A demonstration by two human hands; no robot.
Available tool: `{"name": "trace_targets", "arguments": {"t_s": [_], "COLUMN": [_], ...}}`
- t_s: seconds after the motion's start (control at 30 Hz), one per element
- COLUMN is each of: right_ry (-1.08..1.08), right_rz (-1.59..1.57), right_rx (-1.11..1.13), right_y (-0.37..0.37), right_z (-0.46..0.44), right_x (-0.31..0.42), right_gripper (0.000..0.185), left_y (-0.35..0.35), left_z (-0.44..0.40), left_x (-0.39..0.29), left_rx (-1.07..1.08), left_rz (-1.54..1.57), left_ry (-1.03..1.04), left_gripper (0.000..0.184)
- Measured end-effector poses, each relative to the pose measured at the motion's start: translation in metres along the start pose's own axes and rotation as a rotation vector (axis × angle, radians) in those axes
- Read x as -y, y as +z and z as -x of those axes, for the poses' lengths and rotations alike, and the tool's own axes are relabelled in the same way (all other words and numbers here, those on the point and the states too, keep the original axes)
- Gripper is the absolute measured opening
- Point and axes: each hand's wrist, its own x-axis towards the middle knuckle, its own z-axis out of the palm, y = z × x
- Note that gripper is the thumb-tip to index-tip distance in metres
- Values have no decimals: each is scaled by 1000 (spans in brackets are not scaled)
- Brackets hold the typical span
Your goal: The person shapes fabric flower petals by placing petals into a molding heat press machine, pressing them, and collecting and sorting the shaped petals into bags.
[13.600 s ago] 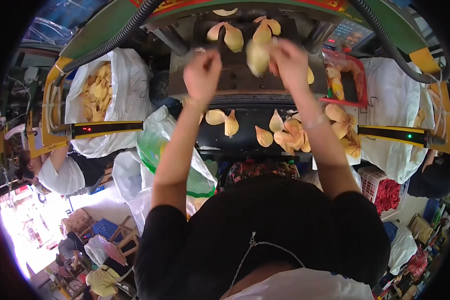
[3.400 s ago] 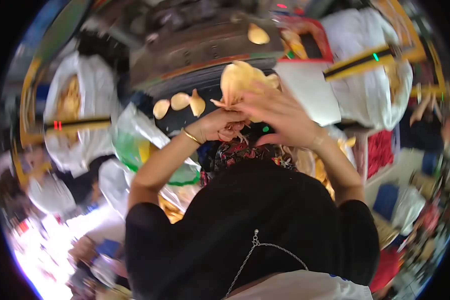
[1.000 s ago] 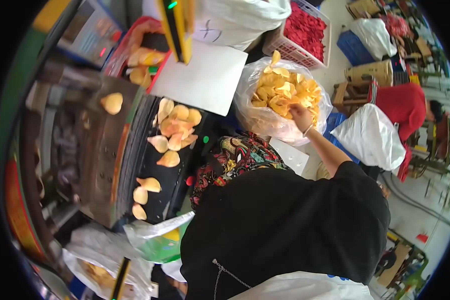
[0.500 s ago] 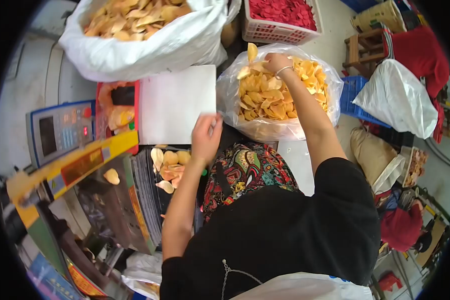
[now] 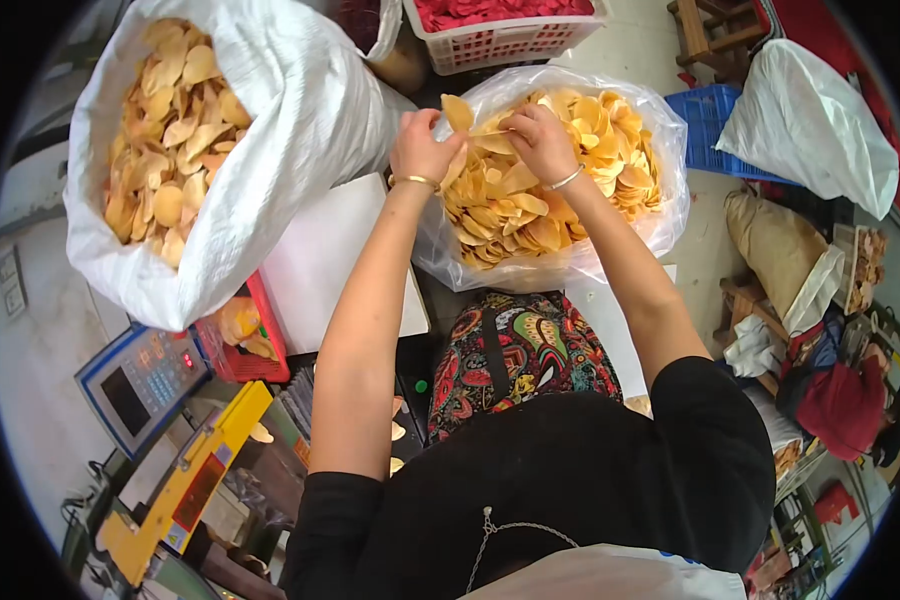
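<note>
Both of my hands meet over a clear plastic bag (image 5: 635, 250) heaped with thin, curved, yellow petal-shaped pieces (image 5: 530, 215). At the bag's far left side, my left hand (image 5: 425, 150) has its fingers closed at the edge of a petal-shaped piece (image 5: 457, 112) that stands up beside it. My right hand (image 5: 542, 142) pinches another flat yellow piece (image 5: 492, 140), which reaches across toward the left hand. My fingertips partly hide how these pieces are gripped.
A large white sack (image 5: 280, 130) of similar pieces stands left, beside a white board (image 5: 320, 260). A red basket (image 5: 265, 335), a keypad panel (image 5: 140, 385) and a yellow machine bar (image 5: 205, 465) lie nearer. Behind are a crate (image 5: 510, 45) of red pieces and a blue crate (image 5: 705, 120).
My left hand has moved from beside the white board up to the bag, next to the right hand. My right hand has shifted slightly left and down. The head view has turned.
</note>
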Motion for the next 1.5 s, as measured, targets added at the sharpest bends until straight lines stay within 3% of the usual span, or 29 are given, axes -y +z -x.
{"name": "trace_targets", "arguments": {"t_s": [0.07,0.3,0.37,0.47,0.53,0.6,0.67,0.77,0.83,0.93,1.03,1.27,1.5], "right_ry": [16,3,38,79,126,125,145,248,316,216,157,85,39], "right_rz": [-10,-17,107,212,286,206,39,97,126,446,476,484,454], "right_rx": [-27,-216,-76,108,315,309,291,335,355,318,247,163,190], "right_y": [-4,-14,-30,-20,-2,6,14,11,16,38,43,55,58], "right_z": [7,26,38,55,60,65,77,72,73,74,76,64,61], "right_x": [4,34,51,63,58,56,57,62,65,47,35,30,37], "right_gripper": [14,17,20,24,26,25,23,21,21,18,11,7,8], "left_y": [-6,-15,-12,7,16,20,19,13,11,9,9,15,7], "left_z": [4,16,15,-8,-22,-23,-21,-26,-16,-11,-8,21,67], "left_x": [-15,-19,-14,-15,-19,-17,-10,-11,-14,-20,-18,-18,-17], "left_rx": [-73,89,123,452,511,679,700,711,681,623,555,142,-28], "left_rz": [48,6,18,-205,-262,-391,-429,-505,-472,-445,-427,-255,-211], "left_ry": [252,273,267,481,548,639,647,682,732,800,861,696,542], "left_gripper": [18,12,11,11,14,20,19,18,11,7,5,3,8]}}
